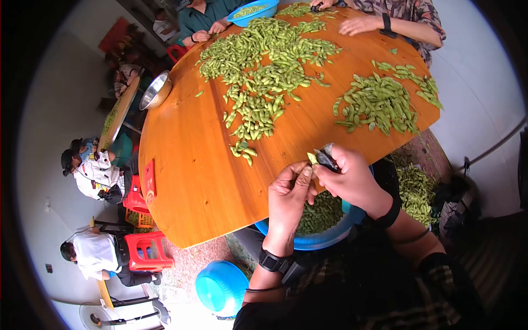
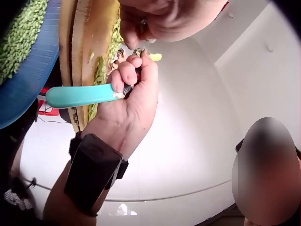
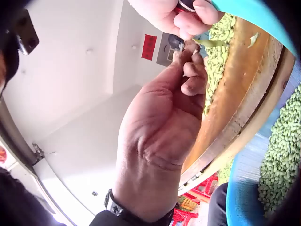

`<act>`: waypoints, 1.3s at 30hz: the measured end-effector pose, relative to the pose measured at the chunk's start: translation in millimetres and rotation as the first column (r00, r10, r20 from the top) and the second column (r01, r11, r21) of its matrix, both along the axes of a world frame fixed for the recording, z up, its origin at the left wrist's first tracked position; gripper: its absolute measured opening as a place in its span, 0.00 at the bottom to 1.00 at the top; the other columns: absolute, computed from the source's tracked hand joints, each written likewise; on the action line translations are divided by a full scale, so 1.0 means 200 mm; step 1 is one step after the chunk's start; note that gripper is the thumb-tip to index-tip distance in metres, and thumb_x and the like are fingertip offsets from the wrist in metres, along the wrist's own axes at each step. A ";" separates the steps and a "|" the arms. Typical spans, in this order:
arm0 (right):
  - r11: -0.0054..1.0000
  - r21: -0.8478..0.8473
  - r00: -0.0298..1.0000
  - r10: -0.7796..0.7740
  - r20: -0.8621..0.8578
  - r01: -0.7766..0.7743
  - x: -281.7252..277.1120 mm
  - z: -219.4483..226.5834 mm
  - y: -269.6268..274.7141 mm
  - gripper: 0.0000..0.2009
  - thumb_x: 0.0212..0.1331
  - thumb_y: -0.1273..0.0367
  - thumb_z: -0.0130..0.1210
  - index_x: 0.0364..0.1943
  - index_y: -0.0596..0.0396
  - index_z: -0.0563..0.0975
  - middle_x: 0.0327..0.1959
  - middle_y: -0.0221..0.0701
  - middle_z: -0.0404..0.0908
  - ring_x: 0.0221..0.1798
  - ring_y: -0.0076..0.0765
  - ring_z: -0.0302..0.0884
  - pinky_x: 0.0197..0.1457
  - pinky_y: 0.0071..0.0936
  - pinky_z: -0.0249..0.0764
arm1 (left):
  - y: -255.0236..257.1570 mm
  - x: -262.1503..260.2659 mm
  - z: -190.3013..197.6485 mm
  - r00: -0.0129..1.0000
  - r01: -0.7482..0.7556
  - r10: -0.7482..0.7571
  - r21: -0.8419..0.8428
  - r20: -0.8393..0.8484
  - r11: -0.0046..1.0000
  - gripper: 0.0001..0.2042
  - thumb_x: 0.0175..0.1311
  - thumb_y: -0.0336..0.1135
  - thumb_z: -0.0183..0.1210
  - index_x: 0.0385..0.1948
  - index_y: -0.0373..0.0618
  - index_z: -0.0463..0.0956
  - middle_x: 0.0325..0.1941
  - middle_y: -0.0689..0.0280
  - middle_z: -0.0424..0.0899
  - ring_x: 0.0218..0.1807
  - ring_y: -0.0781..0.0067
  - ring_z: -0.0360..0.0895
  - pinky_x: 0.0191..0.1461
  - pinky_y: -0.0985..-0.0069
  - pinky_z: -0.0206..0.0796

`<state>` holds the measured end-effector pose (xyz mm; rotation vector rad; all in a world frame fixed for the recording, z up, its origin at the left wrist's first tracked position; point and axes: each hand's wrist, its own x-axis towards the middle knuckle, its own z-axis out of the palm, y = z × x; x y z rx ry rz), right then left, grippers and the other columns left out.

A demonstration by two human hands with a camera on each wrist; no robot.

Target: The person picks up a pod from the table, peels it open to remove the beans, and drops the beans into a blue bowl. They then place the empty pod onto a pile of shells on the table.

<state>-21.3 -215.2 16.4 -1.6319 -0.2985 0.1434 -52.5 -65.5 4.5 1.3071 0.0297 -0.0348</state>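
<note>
A green soybean pod sits between the two hands, close over the table's near edge. My left hand pinches the pod with thumb and fingertips; in the right wrist view the pod shows beside those fingertips. My right hand grips a tool with a turquoise handle, the fingers curled round it. A dark part of the tool shows by the right thumb; its working end is mostly hidden. Below the hands, a blue basin holds shelled green beans.
The wooden table bears a large pod heap and a smaller heap. Two people sit across, by a blue bowl. A metal bowl is at the left edge. More pods lie low at right; another blue basin stands below.
</note>
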 end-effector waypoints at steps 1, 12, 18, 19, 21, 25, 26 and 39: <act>0.998 0.052 0.995 0.051 -0.082 -0.047 0.00 0.02 -0.01 0.05 0.62 0.74 0.54 0.32 0.55 0.69 0.18 0.21 0.70 0.16 0.12 0.65 0.17 0.15 0.60 | 0.01 0.00 0.00 1.000 -0.004 0.004 0.002 0.007 1.000 0.11 0.70 0.32 0.54 0.46 0.33 0.75 0.33 0.66 0.81 0.25 0.84 0.74 0.25 0.86 0.65; 0.976 0.204 0.935 0.141 -0.325 -0.076 0.01 0.11 -0.08 0.04 0.63 0.73 0.54 0.32 0.54 0.70 0.20 0.22 0.71 0.17 0.13 0.63 0.19 0.14 0.57 | 0.00 -0.01 -0.05 0.998 0.062 -0.068 0.290 0.010 0.955 0.09 0.69 0.34 0.56 0.43 0.39 0.77 0.24 0.76 0.74 0.23 0.89 0.67 0.26 0.86 0.61; 0.985 0.108 0.975 0.149 -0.163 -0.133 0.00 0.03 -0.09 0.10 0.63 0.72 0.56 0.28 0.57 0.68 0.17 0.22 0.69 0.18 0.12 0.66 0.19 0.16 0.62 | -0.01 -0.02 -0.06 0.956 -0.147 -0.028 0.559 0.293 0.816 0.05 0.65 0.30 0.58 0.37 0.38 0.75 0.23 0.67 0.77 0.25 0.83 0.72 0.29 0.80 0.66; 0.985 0.108 0.975 0.149 -0.163 -0.133 0.01 0.01 -0.08 0.10 0.63 0.72 0.56 0.28 0.57 0.68 0.17 0.22 0.69 0.18 0.12 0.66 0.19 0.16 0.62 | -0.02 -0.02 -0.06 0.956 -0.148 -0.028 0.559 0.293 0.816 0.05 0.65 0.30 0.58 0.37 0.38 0.75 0.23 0.67 0.77 0.25 0.83 0.72 0.29 0.80 0.66; 0.986 0.104 0.976 0.148 -0.160 -0.132 0.02 -0.02 -0.08 0.09 0.63 0.72 0.56 0.29 0.57 0.68 0.17 0.23 0.70 0.17 0.13 0.66 0.19 0.16 0.62 | -0.04 -0.02 -0.05 0.910 -0.226 -0.080 0.650 0.406 0.726 0.03 0.64 0.27 0.57 0.35 0.38 0.74 0.24 0.61 0.77 0.26 0.80 0.73 0.31 0.77 0.68; 0.986 0.102 0.967 0.151 -0.204 -0.133 -0.01 0.04 -0.09 0.08 0.63 0.73 0.56 0.29 0.58 0.68 0.18 0.24 0.71 0.17 0.14 0.67 0.19 0.16 0.62 | -0.03 -0.04 -0.06 0.963 -0.071 -0.078 0.520 0.258 0.851 0.04 0.65 0.28 0.56 0.35 0.38 0.73 0.28 0.64 0.78 0.30 0.80 0.74 0.34 0.79 0.67; 0.985 0.111 0.960 0.156 -0.231 -0.134 -0.01 0.05 -0.09 0.08 0.63 0.72 0.55 0.30 0.58 0.69 0.18 0.24 0.71 0.16 0.14 0.67 0.18 0.16 0.62 | -0.03 -0.04 -0.07 0.963 -0.072 -0.076 0.520 0.257 0.851 0.04 0.65 0.28 0.56 0.35 0.38 0.73 0.28 0.64 0.78 0.30 0.80 0.74 0.34 0.79 0.67; 0.963 0.195 0.950 0.227 -0.216 -0.186 -0.04 0.07 -0.10 0.04 0.65 0.72 0.51 0.34 0.58 0.71 0.20 0.24 0.73 0.17 0.13 0.65 0.19 0.15 0.60 | -0.02 -0.06 -0.04 0.974 0.172 -0.205 -0.283 -0.091 0.943 0.05 0.71 0.33 0.51 0.33 0.47 0.70 0.24 0.73 0.72 0.21 0.88 0.54 0.23 0.87 0.44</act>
